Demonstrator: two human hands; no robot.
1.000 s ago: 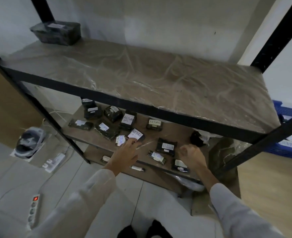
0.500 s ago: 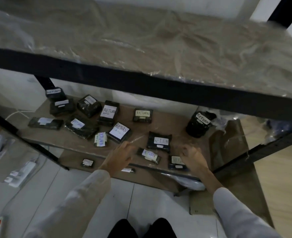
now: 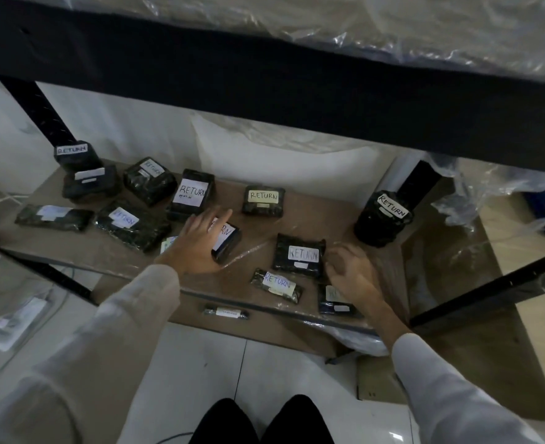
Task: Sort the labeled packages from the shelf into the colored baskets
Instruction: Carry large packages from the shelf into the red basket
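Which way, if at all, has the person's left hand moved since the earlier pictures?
Yes. The left hand moved forward over the shelf: earlier it stopped at the near edge of the RETURN package; now it covers part of its label.

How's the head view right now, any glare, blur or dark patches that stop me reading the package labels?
Head view: dim overall; the upper shelf beam is a dark band; the plastic wrap above it glints; the far-left flat package has a washed-out, unreadable label; the left hand hides part of the label on the package beneath it; central RETURN labels read clearly.
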